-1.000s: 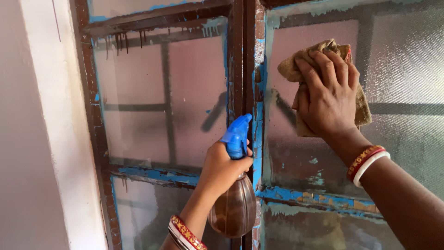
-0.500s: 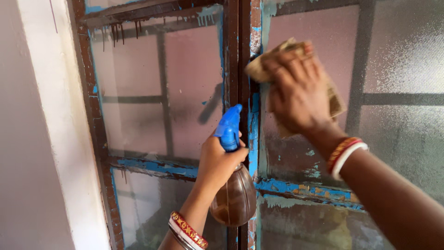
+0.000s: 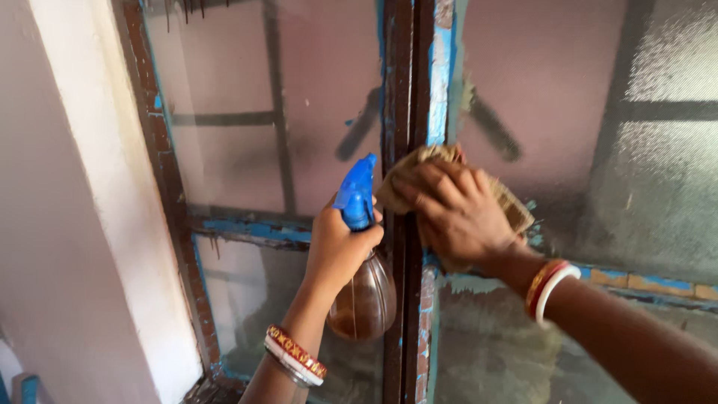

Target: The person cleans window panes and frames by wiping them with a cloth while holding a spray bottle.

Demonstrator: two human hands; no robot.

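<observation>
Since the earlier frames the right hand (image 3: 456,213) has slid down and leftward with its cloth, from high on the right pane to the brown centre post (image 3: 404,112) of the window, close to the spray bottle. Nearest, the left hand (image 3: 338,251), with red and white bangles at the wrist, has its fingers closed around the neck of the spray bottle (image 3: 364,288), just left of the post; the bottle has a blue trigger head and a rounded clear body with brownish liquid low inside, and shows no label. Beyond it, the right hand presses flat on the tan cloth (image 3: 516,209), fingers spread over it, against the post and the frosted glass (image 3: 553,90) right of it, which is edged with peeling blue paint.
</observation>
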